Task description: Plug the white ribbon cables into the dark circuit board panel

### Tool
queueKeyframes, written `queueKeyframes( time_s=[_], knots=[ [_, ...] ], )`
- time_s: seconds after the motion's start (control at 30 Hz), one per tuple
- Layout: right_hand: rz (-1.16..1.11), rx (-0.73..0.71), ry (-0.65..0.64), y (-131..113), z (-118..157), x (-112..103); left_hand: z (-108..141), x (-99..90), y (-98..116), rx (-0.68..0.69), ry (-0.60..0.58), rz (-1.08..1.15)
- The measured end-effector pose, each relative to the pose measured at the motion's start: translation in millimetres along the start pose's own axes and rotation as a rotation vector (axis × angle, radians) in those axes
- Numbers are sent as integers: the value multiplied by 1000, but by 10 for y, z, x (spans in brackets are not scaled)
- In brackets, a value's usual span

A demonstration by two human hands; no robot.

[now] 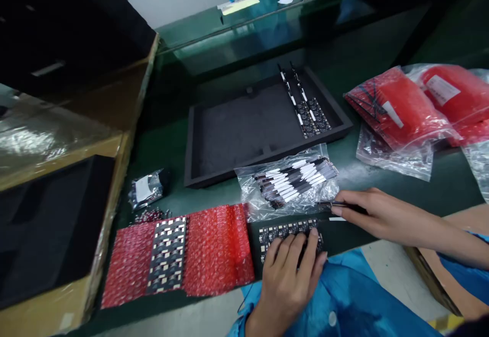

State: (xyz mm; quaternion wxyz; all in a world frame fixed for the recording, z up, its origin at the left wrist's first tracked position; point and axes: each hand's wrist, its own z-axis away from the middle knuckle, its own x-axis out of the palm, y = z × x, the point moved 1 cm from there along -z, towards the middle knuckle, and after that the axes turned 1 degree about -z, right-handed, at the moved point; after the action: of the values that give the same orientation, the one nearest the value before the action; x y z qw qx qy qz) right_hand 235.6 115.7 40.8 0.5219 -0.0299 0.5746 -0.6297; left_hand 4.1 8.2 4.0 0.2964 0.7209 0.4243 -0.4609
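My left hand (292,270) lies fingers-down on a black circuit board panel (278,232) at the table's front edge. My right hand (376,212) pinches black tweezers (338,205) whose tips point left, just above that panel. A white strip (336,218) lies under the tweezers. Behind them a clear bag (286,181) holds several black-and-white strips. A black foam tray (244,128) further back carries two strip-and-board assemblies (309,110) at its right side.
Red bubble wrap (214,248) with another board panel (168,253) lies at the front left. A small silver packet (147,189) sits beside it. Red bags (405,105) lie at right. Cardboard boxes (57,184) with black foam stand at left.
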Motion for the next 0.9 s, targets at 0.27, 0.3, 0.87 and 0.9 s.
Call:
queueKeyframes(
  time_s=[0.27, 0.3, 0.87, 0.9],
  knots=[
    [45, 34, 41, -200, 37, -14, 132, 33, -46, -59, 35, 15],
    [29, 31, 54, -220, 39, -18, 132, 43, -48, -64, 32, 12],
    [-21, 73, -134, -199, -276, 168, 95, 48, -52, -84, 5, 12],
    [-26, 72, -127, -184, -268, 174, 96, 47, -55, -85, 8, 12]
  ],
)
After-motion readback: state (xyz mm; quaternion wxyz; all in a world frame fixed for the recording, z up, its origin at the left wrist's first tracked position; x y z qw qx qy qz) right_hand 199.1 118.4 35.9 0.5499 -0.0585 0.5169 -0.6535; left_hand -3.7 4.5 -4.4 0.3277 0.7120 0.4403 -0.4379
